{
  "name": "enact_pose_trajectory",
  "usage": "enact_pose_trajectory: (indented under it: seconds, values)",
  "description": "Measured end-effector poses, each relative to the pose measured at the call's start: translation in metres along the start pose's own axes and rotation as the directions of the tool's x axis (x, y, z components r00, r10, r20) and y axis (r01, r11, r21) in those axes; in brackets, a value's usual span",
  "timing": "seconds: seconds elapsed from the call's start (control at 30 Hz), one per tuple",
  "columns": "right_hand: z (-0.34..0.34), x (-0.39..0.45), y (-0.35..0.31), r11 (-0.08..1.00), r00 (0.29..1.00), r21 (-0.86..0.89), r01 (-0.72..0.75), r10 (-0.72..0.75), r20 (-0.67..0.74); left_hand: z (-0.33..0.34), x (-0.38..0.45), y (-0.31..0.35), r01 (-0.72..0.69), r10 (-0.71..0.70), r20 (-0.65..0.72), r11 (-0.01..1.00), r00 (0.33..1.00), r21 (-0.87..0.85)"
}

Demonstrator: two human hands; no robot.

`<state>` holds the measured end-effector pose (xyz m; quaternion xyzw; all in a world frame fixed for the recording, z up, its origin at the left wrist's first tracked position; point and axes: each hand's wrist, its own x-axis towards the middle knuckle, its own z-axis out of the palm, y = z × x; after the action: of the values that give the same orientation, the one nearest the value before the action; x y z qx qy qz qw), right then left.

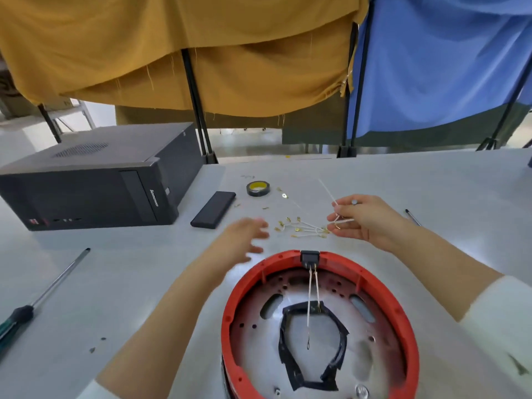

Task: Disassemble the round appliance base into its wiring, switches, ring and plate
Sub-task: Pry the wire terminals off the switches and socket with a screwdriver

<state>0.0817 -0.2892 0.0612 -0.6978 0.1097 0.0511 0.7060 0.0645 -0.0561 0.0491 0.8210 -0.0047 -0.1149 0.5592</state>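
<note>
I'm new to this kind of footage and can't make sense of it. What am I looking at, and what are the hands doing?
One picture, from a camera worn on a person's head, looking down at a pale grey table. There is no robot, only bare hands. The right hand pinches thin white wires with brass terminals; more lie in a loose pile of such wires. The blurred left hand is open and holds nothing. Nearest is the round red appliance base, a black switch on its rim. Further off: a black computer case, a tape roll, a screwdriver.
</note>
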Motion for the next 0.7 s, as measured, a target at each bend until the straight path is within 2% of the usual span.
enact_pose_trajectory:
  seconds: [0.07,0.17,0.27,0.4,0.53,0.63,0.7]
  values:
    - [0.005,0.023,0.012,0.997,0.997,0.002,-0.071,0.071,-0.018,0.018,-0.003,-0.008,-0.095,0.074,0.103,0.971,0.992,0.218]
    - [0.015,0.048,0.027,0.989,0.989,-0.014,-0.149,0.149,-0.024,0.034,-0.006,-0.017,-0.234,0.224,0.076,0.860,0.972,0.454]
    - [0.022,0.062,0.033,0.983,0.990,-0.114,-0.143,0.140,-0.035,0.035,-0.007,-0.018,-0.283,0.275,0.091,0.819,0.957,0.500]
    - [0.023,0.071,0.033,0.919,0.996,-0.393,-0.008,-0.028,-0.088,0.035,-0.007,-0.019,-0.310,0.309,0.089,0.802,0.947,0.510]
    - [0.017,0.059,0.028,0.760,0.981,-0.640,0.109,-0.188,-0.056,0.036,-0.008,-0.022,-0.334,0.353,0.083,0.746,0.932,0.577]
    - [0.010,0.041,0.024,0.522,0.935,-0.833,0.185,-0.355,-0.015,0.037,-0.009,-0.021,-0.325,0.337,0.093,0.743,0.937,0.585]
    - [0.009,0.023,0.020,0.496,0.896,-0.825,0.271,-0.443,0.028,0.037,-0.010,-0.020,-0.322,0.325,0.102,0.751,0.940,0.577]
